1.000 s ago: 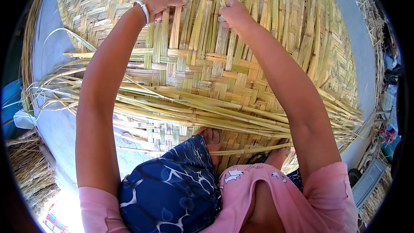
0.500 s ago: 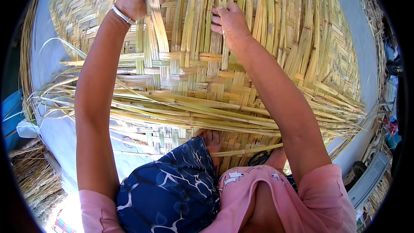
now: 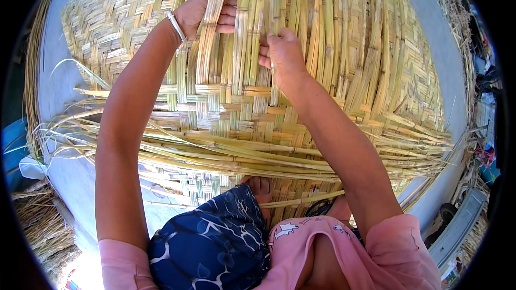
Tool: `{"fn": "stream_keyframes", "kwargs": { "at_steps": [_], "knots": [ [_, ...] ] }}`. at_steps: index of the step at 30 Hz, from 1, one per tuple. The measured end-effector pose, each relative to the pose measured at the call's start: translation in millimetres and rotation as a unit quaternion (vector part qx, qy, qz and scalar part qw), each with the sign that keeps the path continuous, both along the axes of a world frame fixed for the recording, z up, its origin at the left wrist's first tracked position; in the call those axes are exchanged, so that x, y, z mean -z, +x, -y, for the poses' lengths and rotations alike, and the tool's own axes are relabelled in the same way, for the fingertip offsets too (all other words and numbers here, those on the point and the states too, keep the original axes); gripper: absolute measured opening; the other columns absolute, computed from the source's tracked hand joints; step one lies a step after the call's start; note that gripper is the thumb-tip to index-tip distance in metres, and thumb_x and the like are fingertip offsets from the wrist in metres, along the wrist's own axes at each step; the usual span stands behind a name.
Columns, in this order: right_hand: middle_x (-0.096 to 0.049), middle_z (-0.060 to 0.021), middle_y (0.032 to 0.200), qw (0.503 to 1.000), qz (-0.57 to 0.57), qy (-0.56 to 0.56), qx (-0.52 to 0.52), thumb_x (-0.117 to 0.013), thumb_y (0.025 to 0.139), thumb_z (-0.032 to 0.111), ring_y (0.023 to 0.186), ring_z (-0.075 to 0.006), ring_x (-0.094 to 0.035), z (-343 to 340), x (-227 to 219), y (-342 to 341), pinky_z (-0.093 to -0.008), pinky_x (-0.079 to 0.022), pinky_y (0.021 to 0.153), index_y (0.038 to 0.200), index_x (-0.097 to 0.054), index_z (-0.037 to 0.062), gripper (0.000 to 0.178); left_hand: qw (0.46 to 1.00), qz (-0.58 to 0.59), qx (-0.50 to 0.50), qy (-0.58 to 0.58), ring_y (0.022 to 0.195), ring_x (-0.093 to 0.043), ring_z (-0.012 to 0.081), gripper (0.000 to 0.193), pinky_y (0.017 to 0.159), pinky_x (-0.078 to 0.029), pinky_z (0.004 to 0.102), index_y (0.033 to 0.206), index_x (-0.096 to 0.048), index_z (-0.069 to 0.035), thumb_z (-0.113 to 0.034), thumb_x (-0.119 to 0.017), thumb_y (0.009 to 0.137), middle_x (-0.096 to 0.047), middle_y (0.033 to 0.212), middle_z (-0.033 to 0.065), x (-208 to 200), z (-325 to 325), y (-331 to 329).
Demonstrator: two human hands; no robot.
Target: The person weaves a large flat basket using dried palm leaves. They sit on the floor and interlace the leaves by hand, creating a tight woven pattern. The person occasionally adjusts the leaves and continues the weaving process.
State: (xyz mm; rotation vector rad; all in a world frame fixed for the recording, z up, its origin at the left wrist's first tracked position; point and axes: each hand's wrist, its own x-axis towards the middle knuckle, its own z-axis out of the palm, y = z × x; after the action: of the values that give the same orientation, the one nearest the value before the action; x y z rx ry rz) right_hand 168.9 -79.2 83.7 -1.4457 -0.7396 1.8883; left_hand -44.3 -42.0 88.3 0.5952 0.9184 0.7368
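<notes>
A mat (image 3: 123,37) of flat split-cane strips lies before me, with many long upright strips loose over its far part. My left hand (image 3: 196,16), a pale bracelet at its wrist, reaches among them with its fingers pointing right. One wide pale strip (image 3: 208,48) lies across this hand, raised off the weave and held there; the thumb is mostly hidden. Just right of it, my right hand (image 3: 286,56) pinches a narrow greenish strip (image 3: 274,83) between thumb and curled fingers. The woven edge with crosswise strips (image 3: 252,91) runs below both hands.
A bundle of loose cane strips (image 3: 242,150) stretches crosswise between the weave and my feet (image 3: 260,187). Dry stalks (image 3: 40,225) are piled at the lower left, near a blue object (image 3: 15,145). A grey plastic piece (image 3: 459,231) lies at the lower right.
My left hand has moved right, bringing the wide strip with it, and its fingers now stretch out beneath it. My right hand has come slightly nearer. The whole view has shifted a little.
</notes>
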Motion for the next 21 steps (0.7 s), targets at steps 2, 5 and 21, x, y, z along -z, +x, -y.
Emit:
{"fn": "stream_keyframes", "kwargs": {
  "at_steps": [2, 5, 21],
  "knots": [
    [-0.058, -0.0119, 0.086, 0.996, 0.017, 0.024, -0.082, -0.042, 0.09, 0.005, 0.073, -0.0181, -0.062, 0.3, -3.7, -1.2, -0.0304, -0.052, 0.059, 0.106, -0.049, -0.0024, 0.019, 1.0, 0.007, 0.006, 0.005, 0.081, -0.064, 0.0166, 0.035, 0.071, -0.057, 0.03, 0.11, -0.055, -0.001, -0.028, -0.057, 0.088, -0.062, 0.097, 0.0079, 5.7, 0.0, -6.8],
    [-0.059, -0.0123, 0.086, 0.977, 0.059, 0.076, -0.193, -0.043, 0.088, 0.003, 0.068, -0.0174, -0.062, -5.3, -5.5, -1.6, -0.0307, -0.052, 0.059, 0.105, -0.054, -0.0041, 0.022, 0.999, -0.023, 0.021, -0.013, 0.073, -0.062, 0.0121, 0.022, 0.061, -0.057, 0.0274, 0.097, -0.057, -0.005, -0.021, -0.065, 0.083, -0.062, 0.085, 0.0051, 6.5, -1.5, -3.2],
    [-0.06, -0.0103, 0.094, 0.897, 0.087, -0.008, -0.433, -0.055, 0.086, 0.015, 0.08, -0.0194, -0.061, -34.3, -12.8, 13.9, -0.0313, -0.055, 0.065, 0.107, -0.054, -0.0001, 0.026, 0.904, 0.025, -0.41, 0.121, 0.105, -0.059, 0.0254, 0.01, 0.092, -0.049, 0.0379, 0.099, -0.056, -0.004, -0.006, -0.052, 0.089, -0.063, 0.102, 0.0122, -20.3, 102.5, -71.5]
  ]
}}
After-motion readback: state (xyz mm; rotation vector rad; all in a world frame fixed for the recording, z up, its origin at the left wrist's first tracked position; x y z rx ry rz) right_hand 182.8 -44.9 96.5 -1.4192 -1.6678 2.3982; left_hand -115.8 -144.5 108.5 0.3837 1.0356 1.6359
